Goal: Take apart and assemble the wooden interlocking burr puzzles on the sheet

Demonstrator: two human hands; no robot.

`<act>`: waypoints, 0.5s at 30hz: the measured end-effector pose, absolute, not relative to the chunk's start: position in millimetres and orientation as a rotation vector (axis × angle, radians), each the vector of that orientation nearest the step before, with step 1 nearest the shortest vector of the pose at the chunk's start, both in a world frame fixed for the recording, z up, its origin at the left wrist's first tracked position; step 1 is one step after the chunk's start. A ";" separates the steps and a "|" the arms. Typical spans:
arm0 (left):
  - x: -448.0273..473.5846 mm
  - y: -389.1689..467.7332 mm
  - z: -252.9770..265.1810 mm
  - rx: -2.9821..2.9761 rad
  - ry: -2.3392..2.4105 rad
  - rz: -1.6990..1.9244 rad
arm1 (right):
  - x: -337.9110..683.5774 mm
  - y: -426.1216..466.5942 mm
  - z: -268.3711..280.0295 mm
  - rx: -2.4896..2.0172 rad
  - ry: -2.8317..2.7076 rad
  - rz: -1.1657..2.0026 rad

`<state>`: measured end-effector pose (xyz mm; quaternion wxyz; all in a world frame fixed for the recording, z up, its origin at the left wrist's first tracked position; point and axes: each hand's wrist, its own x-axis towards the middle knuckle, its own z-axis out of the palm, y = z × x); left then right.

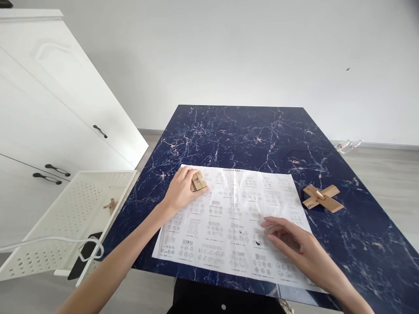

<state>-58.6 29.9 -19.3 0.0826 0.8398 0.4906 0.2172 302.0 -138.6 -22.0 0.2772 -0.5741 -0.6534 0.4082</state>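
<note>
A large printed instruction sheet [225, 209] with rows of small diagrams lies over the near part of the table. At its upper left corner, my left hand [181, 187] grips a small wooden puzzle block [198, 181], with the palm side hidden. My right hand [291, 240] is over the sheet's lower right part, its fingers loosely curved, thumb apart, and nothing visible in it. Just beyond the sheet's right edge sits a cross-shaped wooden puzzle [322, 198] made of interlocked pieces.
The dark blue marble-patterned table [235, 135] stands against a white wall. To the left are a white cabinet [62, 100] and a white perforated shelf [55, 218]. On that shelf are another wooden puzzle [111, 205], a black flat object [83, 257] and a white cable [49, 239].
</note>
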 end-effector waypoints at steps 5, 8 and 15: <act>-82.4 28.5 -20.1 2.484 1.628 0.683 | 293.4 -142.6 -22.3 -1.576 -1.653 1.064; -92.8 25.6 -21.6 2.486 1.690 0.701 | 291.2 -143.0 -19.5 -1.582 -1.639 1.060; -83.5 -12.1 -3.0 2.523 1.681 0.852 | 300.7 -147.8 -17.9 -1.663 -1.630 0.908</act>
